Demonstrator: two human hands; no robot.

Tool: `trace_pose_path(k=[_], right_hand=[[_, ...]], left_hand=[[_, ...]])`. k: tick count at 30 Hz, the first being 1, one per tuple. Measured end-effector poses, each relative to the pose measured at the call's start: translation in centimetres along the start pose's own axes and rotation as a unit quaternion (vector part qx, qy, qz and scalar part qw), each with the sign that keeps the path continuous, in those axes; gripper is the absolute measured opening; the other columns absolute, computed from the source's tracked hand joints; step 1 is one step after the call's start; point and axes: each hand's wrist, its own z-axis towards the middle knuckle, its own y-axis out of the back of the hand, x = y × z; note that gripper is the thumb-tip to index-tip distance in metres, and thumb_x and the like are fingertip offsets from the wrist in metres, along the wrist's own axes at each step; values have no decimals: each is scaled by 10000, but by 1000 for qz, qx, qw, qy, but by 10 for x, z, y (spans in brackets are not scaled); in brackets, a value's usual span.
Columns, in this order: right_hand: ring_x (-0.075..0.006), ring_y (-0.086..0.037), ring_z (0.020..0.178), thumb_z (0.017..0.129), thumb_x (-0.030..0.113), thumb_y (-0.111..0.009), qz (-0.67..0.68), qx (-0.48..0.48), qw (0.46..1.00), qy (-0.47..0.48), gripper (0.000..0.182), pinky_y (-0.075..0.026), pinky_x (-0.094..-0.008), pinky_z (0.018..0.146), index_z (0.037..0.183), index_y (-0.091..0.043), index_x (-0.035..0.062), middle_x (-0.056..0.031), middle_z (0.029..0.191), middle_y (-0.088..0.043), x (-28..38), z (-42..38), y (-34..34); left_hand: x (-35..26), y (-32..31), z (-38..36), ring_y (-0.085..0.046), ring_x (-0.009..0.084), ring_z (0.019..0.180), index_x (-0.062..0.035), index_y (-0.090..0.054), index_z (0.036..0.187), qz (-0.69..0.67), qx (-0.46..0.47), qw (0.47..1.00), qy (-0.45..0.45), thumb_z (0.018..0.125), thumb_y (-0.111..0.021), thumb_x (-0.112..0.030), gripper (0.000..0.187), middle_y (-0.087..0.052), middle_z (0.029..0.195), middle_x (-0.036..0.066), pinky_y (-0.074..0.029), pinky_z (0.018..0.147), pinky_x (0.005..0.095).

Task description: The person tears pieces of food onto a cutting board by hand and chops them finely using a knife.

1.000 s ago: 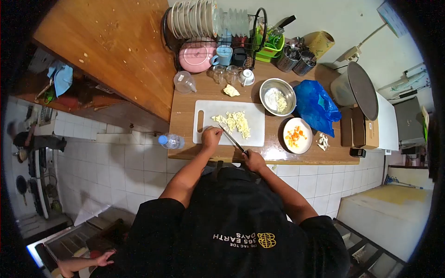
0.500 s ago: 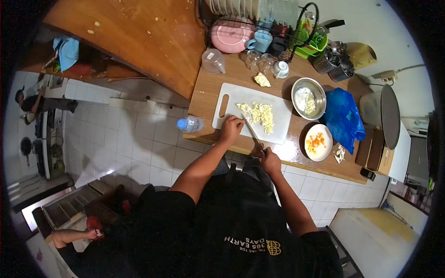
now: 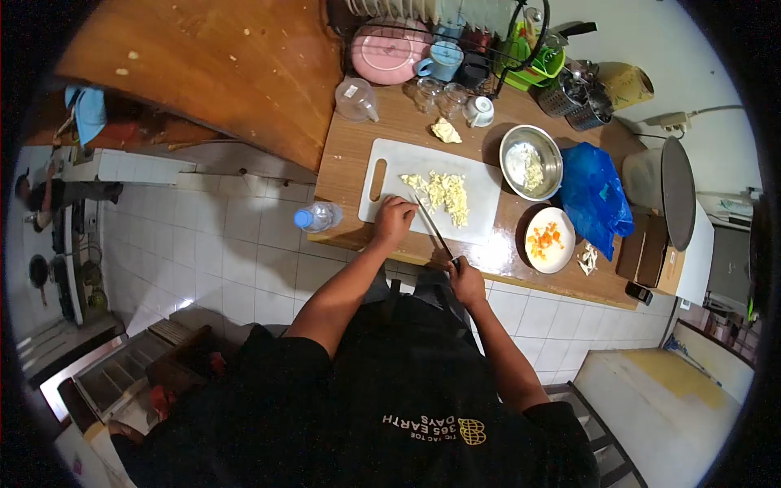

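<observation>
A white cutting board with a slot handle lies on the wooden counter, carrying a spread of pale yellow chopped pieces. My right hand is closed round the handle of a knife. The blade slants up and left over the board's near edge, its tip close to the chopped pieces. My left hand is beside the tip, on the board's near-left part, fingers bent together; what they pinch, if anything, is hidden. A pale lump sits beyond the board.
Right of the board stand a steel bowl with pale pieces, a plate with orange bits and a blue plastic bag. A water bottle stands at the left edge. A dish rack and cups line the back. Another person stands far left.
The whole view has shifted slightly, moving the counter a little left and up. Both hands stay at the board's near edge, the knife still in my right hand.
</observation>
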Motion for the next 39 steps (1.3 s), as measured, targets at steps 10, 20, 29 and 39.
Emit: trace_pose_path(k=[10,20,29,39], right_hand=[[-506,-651,801,1017,365,-557,0,18,1000,-7,354,-501,-582,700,998,-574,12,-283,817,-674,1,-3,4],[-499,-662,828,1020,431,-521,-15,51,998,-32,390,-507,-594,708,1101,-568,53,-285,854,-683,-1,-7,4],[-494,-668,833,1026,441,-506,-25,55,997,-43,390,-510,-599,716,1103,-556,62,-281,859,-686,3,-6,2],[-493,-668,866,1028,422,-502,-32,82,994,-65,376,-510,-596,751,1112,-554,59,-283,903,-692,9,-2,0]], left_hand=[[1,-7,5,-638,317,907,-81,-783,814,11,-27,998,48,719,-807,-72,98,-705,852,89,-530,807,427],[4,-9,1,-635,298,888,-88,-789,848,-31,-63,997,41,716,-819,-72,136,-693,870,74,-529,784,410],[9,-12,-1,-652,294,847,-66,-780,836,-11,-73,997,18,702,-833,-59,144,-683,861,95,-528,764,402],[6,-9,3,-633,295,875,-90,-783,793,4,-48,998,32,710,-822,-80,92,-680,844,65,-527,764,420]])
